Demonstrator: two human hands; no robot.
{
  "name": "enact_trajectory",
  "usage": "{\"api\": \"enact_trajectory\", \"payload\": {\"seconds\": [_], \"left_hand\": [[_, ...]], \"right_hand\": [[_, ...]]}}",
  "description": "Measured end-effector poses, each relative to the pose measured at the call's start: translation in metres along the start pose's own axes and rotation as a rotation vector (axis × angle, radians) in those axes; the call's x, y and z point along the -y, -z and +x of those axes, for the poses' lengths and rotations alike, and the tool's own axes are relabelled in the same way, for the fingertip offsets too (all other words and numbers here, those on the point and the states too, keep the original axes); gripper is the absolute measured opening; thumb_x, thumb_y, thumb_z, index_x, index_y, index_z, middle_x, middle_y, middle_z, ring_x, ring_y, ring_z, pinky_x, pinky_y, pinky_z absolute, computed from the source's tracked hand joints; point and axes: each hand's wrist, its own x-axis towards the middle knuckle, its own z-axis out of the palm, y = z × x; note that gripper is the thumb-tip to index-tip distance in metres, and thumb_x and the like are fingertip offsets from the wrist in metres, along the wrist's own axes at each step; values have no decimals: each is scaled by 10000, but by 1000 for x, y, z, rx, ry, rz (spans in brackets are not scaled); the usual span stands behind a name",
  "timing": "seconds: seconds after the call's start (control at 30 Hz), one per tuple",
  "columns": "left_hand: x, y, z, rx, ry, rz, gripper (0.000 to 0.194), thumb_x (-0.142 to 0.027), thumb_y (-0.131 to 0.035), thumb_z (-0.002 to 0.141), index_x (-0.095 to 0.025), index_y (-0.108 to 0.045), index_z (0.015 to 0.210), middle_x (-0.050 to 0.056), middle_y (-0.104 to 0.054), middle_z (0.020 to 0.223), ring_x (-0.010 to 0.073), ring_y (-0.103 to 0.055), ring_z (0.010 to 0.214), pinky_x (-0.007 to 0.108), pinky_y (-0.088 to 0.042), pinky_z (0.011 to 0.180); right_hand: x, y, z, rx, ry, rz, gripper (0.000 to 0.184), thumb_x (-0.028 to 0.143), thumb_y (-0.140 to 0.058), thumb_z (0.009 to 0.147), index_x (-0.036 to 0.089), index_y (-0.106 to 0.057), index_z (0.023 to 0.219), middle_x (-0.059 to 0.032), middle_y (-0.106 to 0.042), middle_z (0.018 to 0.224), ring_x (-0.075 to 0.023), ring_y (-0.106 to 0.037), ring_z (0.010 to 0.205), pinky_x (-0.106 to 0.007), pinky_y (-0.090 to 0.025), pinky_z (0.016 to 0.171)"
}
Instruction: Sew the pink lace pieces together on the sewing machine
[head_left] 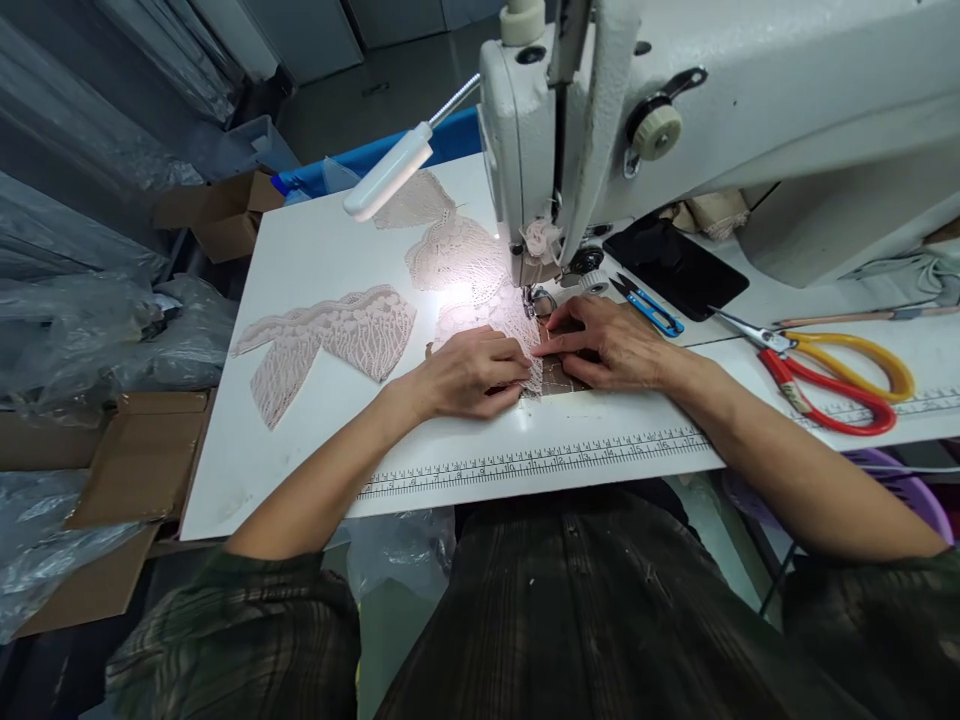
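Note:
A pale pink lace piece (491,312) lies beneath the presser foot (534,300) of a white sewing machine (517,150). My left hand (480,372) rests on its near part, fingers bent and drawn together on the fabric. From the other side my right hand (611,345) holds the lace's right edge just in front of the foot, index finger stretched toward my left fingertips. The exact grip of its thumb is partly hidden. Further lace pieces (431,205) trail behind the foot, and a separate lace piece (352,335) lies flat to the left.
Blue thread snips (651,305), a black phone (679,265) and red-and-yellow-handled scissors (817,370) lie at the right. A lamp (390,172) shines over the needle area. A printed ruler (540,462) runs along the table's front edge. Cardboard boxes (225,215) stand left.

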Motion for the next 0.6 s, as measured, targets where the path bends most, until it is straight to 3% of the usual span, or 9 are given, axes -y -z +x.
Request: {"api": "enact_trajectory", "payload": {"seconds": [0.17, 0.3, 0.6], "left_hand": [[7, -2, 5, -31, 11, -60, 226, -154, -533, 902, -198, -752, 866, 26, -751, 849, 142, -687, 729, 299, -556, 679], [5, -7, 1, -86, 10, -51, 205, -139, -545, 924, -173, -747, 913, 43, -761, 916, 155, -698, 787, 308, -577, 709], [6, -6, -2, -84, 28, 21, 167, -154, -551, 948, -139, -710, 996, 74, -760, 1038, 191, -693, 888, 363, -596, 811]], "right_hand": [[1, -1, -1, -21, 5, -21, 339, 251, -546, 911, 313, -800, 1127, -97, -671, 1151, -262, -572, 1050, -438, -477, 880], [3, 0, -1, -12, 9, -45, 340, 235, -544, 915, 284, -800, 1132, -114, -670, 1139, -264, -571, 1039, -443, -486, 887], [5, -3, 0, -6, -64, -138, 351, 266, -527, 954, 252, -766, 1210, -124, -671, 1151, -269, -589, 1014, -423, -487, 874]]}}
